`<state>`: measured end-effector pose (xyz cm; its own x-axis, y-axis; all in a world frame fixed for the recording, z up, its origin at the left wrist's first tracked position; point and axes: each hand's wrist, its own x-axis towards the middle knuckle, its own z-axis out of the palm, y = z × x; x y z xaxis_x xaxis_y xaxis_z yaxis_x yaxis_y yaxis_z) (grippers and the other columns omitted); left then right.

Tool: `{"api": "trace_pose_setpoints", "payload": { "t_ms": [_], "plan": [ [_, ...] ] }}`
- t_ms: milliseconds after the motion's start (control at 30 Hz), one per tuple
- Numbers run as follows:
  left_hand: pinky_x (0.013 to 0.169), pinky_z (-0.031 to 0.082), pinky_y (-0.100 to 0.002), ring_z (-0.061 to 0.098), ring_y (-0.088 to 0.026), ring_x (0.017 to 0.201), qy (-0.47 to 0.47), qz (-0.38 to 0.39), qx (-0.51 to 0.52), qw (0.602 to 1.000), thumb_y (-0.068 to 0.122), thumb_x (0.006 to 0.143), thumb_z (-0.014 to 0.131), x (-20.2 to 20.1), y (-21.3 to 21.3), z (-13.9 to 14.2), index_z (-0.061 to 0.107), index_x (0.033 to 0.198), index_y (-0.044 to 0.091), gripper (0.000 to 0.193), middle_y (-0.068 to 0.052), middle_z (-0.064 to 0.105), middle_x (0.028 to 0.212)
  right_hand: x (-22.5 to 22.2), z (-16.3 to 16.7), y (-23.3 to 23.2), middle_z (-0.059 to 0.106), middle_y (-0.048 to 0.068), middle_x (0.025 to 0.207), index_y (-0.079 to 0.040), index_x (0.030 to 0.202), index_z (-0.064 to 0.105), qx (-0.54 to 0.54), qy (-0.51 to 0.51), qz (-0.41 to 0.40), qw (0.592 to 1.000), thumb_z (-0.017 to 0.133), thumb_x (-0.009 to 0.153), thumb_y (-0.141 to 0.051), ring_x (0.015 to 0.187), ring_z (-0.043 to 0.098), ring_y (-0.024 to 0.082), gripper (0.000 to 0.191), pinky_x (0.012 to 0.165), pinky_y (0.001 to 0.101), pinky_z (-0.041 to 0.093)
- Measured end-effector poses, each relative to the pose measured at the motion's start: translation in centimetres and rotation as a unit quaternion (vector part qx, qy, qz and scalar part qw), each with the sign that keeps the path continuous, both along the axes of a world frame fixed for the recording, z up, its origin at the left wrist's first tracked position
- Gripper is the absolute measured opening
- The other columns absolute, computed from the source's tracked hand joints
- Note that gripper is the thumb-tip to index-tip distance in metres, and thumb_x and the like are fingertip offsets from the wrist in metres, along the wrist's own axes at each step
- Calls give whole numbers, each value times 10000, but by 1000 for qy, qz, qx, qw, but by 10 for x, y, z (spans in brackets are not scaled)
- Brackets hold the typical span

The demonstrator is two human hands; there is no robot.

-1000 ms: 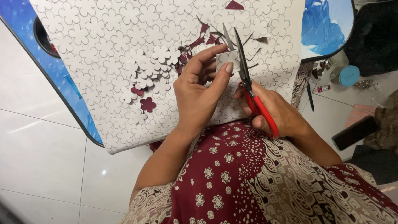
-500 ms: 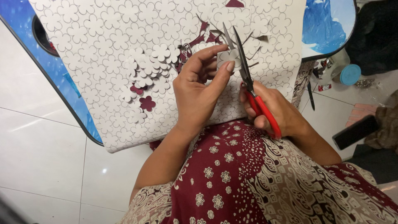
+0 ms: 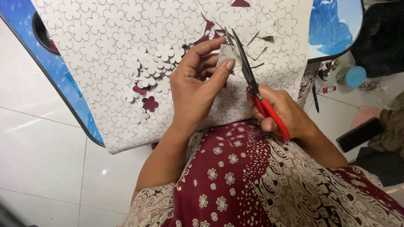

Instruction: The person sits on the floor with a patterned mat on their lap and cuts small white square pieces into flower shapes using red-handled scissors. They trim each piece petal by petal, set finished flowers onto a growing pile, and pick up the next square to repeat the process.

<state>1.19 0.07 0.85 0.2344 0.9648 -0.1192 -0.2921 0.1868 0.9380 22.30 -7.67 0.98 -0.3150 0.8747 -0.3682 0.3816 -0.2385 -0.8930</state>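
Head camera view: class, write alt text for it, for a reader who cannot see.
A left hand pinches a small white paper piece while the right hand cuts it with red-handled scissors. Beneath lies a large white sheet printed with flower outlines, a pile of cut-out paper flowers on it.

Two bare hands, left hand (image 3: 193, 90) and right hand (image 3: 280, 111), no rings or watch visible. Forearms bare up from the fingers. Short cream patterned sleeve (image 3: 147, 206) at left elbow. Maroon garment (image 3: 235, 176) with cream flowers, dots, scrollwork.
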Motion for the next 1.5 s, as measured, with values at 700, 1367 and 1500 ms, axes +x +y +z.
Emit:
{"api": "trace_pose_setpoints", "payload": {
  "t_ms": [700,1367,1500],
  "plan": [
    [801,629,-202,731,-64,915,63,1,2,998,46,965,775,-15,11,1,625,1346,27,410,-67,776,1054,23,-13,0,504,-69,566,-105,857,551,49,-31,64,996,500,704,-931,485,521,61,841,439,260,390],
    [777,547,-176,653,-50,901,-33,7,-46,998,18,982,747,3,0,-5,603,1340,3,387,-50,669,1097,3,3,13,520,-31,716,-44,1152,550,-52,64,24,996,466,620,-1039,618,493,77,1131,555,251,404],
    [750,528,-181,639,-52,884,-65,-16,-55,996,10,1004,746,1,2,-12,648,1247,-16,264,-70,695,1095,1,5,15,504,-33,728,-37,1171,554,-62,86,19,994,475,623,-1037,621,479,76,1143,554,247,385]
  ]
}}
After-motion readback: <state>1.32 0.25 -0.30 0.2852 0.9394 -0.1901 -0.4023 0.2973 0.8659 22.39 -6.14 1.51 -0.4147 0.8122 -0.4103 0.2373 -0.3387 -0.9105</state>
